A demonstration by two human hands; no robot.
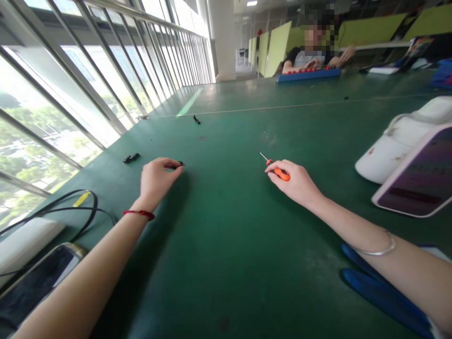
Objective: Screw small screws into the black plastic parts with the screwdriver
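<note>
My left hand, with a red band at its wrist, pinches a small black part above the green table. Most of that part is covered by my fingers. My right hand holds a screwdriver with an orange and black handle, its thin metal tip pointing away and to the left. The two hands are apart. Left of my left hand lies a black piece, and a smaller black piece rests farther back.
A white bottle and a pink-framed device stand at right. Blue-handled tool lies under my right forearm. Phone, white box and black cable are at left. A person sits behind a blue rack.
</note>
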